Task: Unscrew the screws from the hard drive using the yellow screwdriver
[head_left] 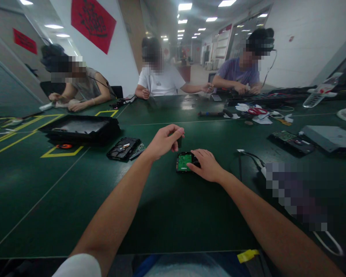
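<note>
A small hard drive with a green circuit board (183, 162) lies on the dark green table (161, 207) in front of me. My right hand (205, 165) rests on its right edge, fingers pressed flat against it. My left hand (165, 141) hovers just above and behind the drive, fingers curled round a short dark tool (179, 141) that points down at the board.
An opened hard drive (123, 148) and a black tray (80, 129) lie to the left. More drive parts (291, 141), a grey case (328, 137), red scissors (257, 111) and cables (250, 157) sit right. Three other people sit at the far edge.
</note>
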`<state>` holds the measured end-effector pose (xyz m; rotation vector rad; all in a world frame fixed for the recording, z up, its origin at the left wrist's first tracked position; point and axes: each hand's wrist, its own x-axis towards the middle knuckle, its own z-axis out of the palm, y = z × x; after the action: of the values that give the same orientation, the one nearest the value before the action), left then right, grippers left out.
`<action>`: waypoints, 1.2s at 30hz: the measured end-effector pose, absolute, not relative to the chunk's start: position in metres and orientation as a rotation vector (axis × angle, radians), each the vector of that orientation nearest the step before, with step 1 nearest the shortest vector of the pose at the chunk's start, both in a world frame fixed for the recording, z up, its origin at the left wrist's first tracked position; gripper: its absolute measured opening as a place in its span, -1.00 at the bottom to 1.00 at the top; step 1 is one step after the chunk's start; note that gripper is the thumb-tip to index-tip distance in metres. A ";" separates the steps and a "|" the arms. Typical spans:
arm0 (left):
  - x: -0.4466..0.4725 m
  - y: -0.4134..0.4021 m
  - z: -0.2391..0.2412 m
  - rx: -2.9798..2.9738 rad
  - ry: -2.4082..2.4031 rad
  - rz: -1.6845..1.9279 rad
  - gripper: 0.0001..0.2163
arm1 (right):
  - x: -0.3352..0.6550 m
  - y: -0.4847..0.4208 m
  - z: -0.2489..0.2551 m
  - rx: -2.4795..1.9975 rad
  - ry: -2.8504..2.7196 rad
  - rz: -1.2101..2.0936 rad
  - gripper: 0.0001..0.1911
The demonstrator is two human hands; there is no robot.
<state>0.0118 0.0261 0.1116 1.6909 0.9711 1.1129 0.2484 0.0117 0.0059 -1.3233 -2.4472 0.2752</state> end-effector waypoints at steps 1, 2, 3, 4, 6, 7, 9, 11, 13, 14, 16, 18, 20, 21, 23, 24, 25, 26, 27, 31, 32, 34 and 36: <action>0.012 0.027 0.112 1.634 0.948 1.107 -0.73 | 0.248 0.012 0.006 -1.320 -2.447 0.270 -0.22; 0.011 0.028 0.112 1.587 0.927 1.101 -0.74 | 0.248 0.012 0.005 -1.316 -2.446 0.266 -0.23; 0.011 0.028 0.112 1.553 0.910 1.099 -0.75 | 0.248 0.012 0.005 -1.314 -2.445 0.264 -0.23; 0.010 0.029 0.112 1.536 0.903 1.102 -0.77 | 0.248 0.012 0.005 -1.312 -2.445 0.266 -0.23; 0.009 0.030 0.112 1.543 0.933 1.119 -0.78 | 0.249 0.012 0.006 -1.311 -2.446 0.272 -0.22; 0.009 0.030 0.112 1.560 0.964 1.131 -0.78 | 0.249 0.012 0.006 -1.312 -2.446 0.275 -0.21; 0.008 0.030 0.111 1.600 1.026 1.160 -0.77 | 0.249 0.012 0.006 -1.313 -2.446 0.282 -0.20; 0.008 0.030 0.111 1.632 1.073 1.198 -0.74 | 0.250 0.012 0.005 -1.315 -2.444 0.287 -0.20; 0.008 0.030 0.110 1.657 1.116 1.233 -0.70 | 0.250 0.012 0.004 -1.311 -2.443 0.287 -0.21; 0.009 0.030 0.109 1.665 1.138 1.244 -0.69 | 0.250 0.013 0.004 -1.309 -2.442 0.284 -0.21; 0.010 0.029 0.109 1.668 1.173 1.258 -0.66 | 0.250 0.013 0.003 -1.306 -2.441 0.279 -0.21; 0.011 0.029 0.109 1.656 1.171 1.260 -0.66 | 0.249 0.013 0.003 -1.314 -2.439 0.280 -0.21; 0.012 0.028 0.109 1.663 1.132 1.235 -0.70 | 0.249 0.013 0.004 -1.324 -2.443 0.286 -0.21; 0.012 0.028 0.110 1.675 1.103 1.218 -0.72 | 0.249 0.012 0.005 -1.328 -2.445 0.289 -0.21; 0.012 0.028 0.110 1.714 1.053 1.186 -0.74 | 0.249 0.012 0.006 -1.329 -2.448 0.294 -0.21; 0.012 0.028 0.111 1.734 1.037 1.174 -0.74 | 0.249 0.012 0.007 -1.328 -2.448 0.295 -0.21; 0.011 0.028 0.111 1.749 1.025 1.166 -0.73 | 0.249 0.012 0.007 -1.327 -2.448 0.294 -0.21; 0.011 0.029 0.111 1.756 1.017 1.155 -0.71 | 0.249 0.012 0.007 -1.326 -2.447 0.293 -0.21; 0.011 0.029 0.111 1.756 1.010 1.143 -0.69 | 0.249 0.011 0.007 -1.325 -2.447 0.293 -0.21; 0.010 0.029 0.109 1.677 0.972 1.123 -0.64 | 0.249 0.011 0.006 -1.319 -2.445 0.290 -0.22; 0.010 0.030 0.109 1.634 0.961 1.120 -0.64 | 0.249 0.012 0.006 -1.318 -2.445 0.289 -0.22; 0.010 0.030 0.108 1.540 0.934 1.107 -0.66 | 0.249 0.012 0.006 -1.320 -2.443 0.290 -0.22; 0.009 0.031 0.108 1.483 0.910 1.097 -0.69 | 0.249 0.011 0.006 -1.323 -2.442 0.289 -0.21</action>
<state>0.0086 0.0315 0.1082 1.4834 0.9102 1.0967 0.2491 0.0114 0.0058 -1.3225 -2.4415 0.2889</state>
